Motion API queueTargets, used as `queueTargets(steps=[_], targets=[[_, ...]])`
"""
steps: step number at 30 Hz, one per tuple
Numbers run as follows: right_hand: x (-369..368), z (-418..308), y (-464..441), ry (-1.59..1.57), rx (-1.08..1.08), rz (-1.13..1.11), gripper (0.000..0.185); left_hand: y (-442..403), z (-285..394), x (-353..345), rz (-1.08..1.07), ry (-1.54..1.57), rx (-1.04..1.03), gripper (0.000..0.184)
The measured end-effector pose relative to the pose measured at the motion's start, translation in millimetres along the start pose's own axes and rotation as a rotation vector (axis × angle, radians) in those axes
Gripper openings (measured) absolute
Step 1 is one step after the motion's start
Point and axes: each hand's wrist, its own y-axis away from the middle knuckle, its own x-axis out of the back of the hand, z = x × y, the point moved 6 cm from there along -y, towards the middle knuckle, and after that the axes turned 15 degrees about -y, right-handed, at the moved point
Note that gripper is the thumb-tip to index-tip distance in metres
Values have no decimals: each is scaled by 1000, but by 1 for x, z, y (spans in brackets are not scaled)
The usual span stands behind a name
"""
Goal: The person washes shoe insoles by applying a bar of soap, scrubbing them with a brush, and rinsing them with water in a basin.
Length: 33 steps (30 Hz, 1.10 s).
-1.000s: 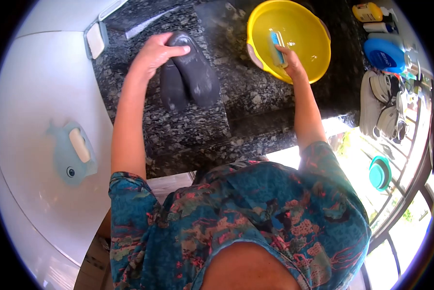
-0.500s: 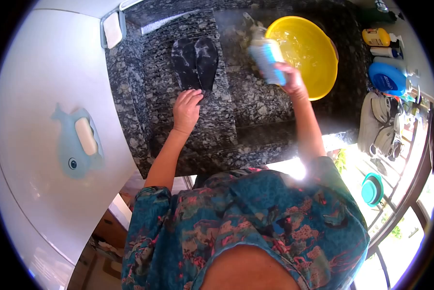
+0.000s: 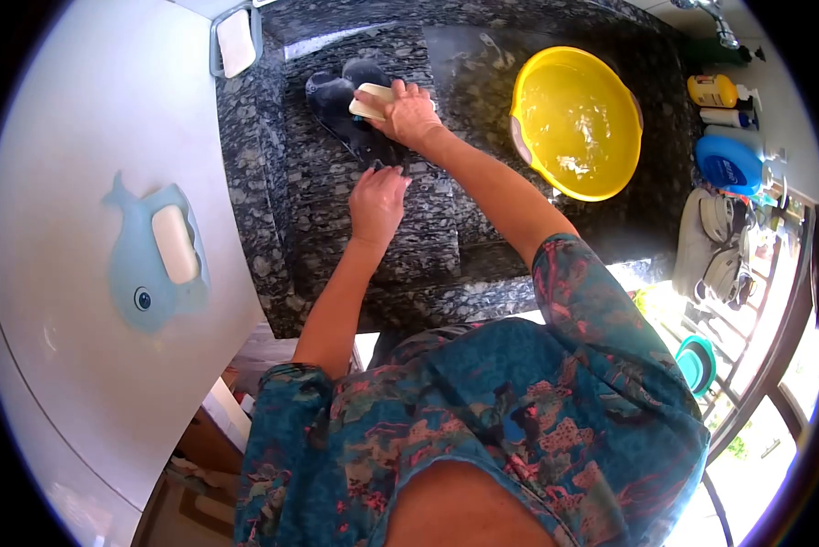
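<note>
Two dark insoles (image 3: 334, 98) with whitish suds lie side by side on the dark speckled stone slab (image 3: 418, 210). My right hand (image 3: 409, 116) grips a brush (image 3: 371, 101) with a pale back, pressed down over the upper part of the insoles. At their lower end my left hand (image 3: 378, 202) rests with its fingertips on them, fingers bent and close together; whether it pinches an edge is hidden. The yellow basin (image 3: 578, 123) with water in it stands to the right of both hands.
A soap bar (image 3: 236, 44) sits in a dish at the upper left, another (image 3: 174, 243) in a whale-shaped holder. Along the right are a faucet (image 3: 726, 33), a yellow bottle (image 3: 712, 90), a blue bottle (image 3: 730, 165), sneakers (image 3: 715, 246) and a teal bowl (image 3: 695, 365).
My right hand has carried the brush from the basin left onto the insoles. My left hand has moved from their top to their lower end, and the insoles have turned round.
</note>
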Motion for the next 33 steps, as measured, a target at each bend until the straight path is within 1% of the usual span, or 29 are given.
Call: queueTargets(steps=[1,4,5,8,11,12,14,15,17,18,19,21,22,24,27,28,30,31,32,33], targets=[[3,-3,4,-21,-23,-32,55,-4,-2,-2,-94,58,-4,21],[6,1,14,-68,-77,-110,53,-16,7,11,-135,-29,43,31],[8,3,17,-83,-88,-117,53,-8,2,0,-176,-75,8,38],[13,2,31,-149,-98,-115,54,-4,-1,-6,-241,-12,5,36],[17,-5,61,-200,-109,-134,56,12,-8,-26,-496,211,52,31],[22,-11,73,-174,-99,-131,55,11,-5,-18,-414,144,-17,32],[22,-9,87,-164,-127,-195,56,6,7,0,-249,12,-158,35],[17,-2,88,-191,-101,-208,57,4,15,3,-349,-67,-104,48],[0,14,86,-246,-38,-242,59,17,9,-10,-421,-57,-114,54],[4,9,87,-211,-32,-237,60,21,5,-17,-452,-55,-121,57],[14,-2,92,-180,-28,-235,61,24,2,-23,-533,-105,-153,60],[20,-8,85,-60,-16,-249,63,23,2,-22,-495,-75,-169,59],[12,11,66,9,-16,-198,62,23,4,-21,-482,-57,-180,59],[12,41,20,42,-10,58,63,19,7,-23,-479,-43,-181,58],[14,32,-10,71,-67,25,62,13,12,-28,-490,-70,-184,57],[16,30,-9,52,-128,-68,61,15,17,-27,-500,-77,-198,58],[16,13,12,-50,-59,-118,59,26,21,-25,-523,-100,-226,61],[19,-12,29,-2,55,-151,59,33,23,-23,-474,-44,-233,60],[16,-35,44,37,165,-192,59,39,22,-31,-512,-52,-229,59],[3,-37,45,52,319,-52,60,36,25,-25,-517,-47,-230,59]])
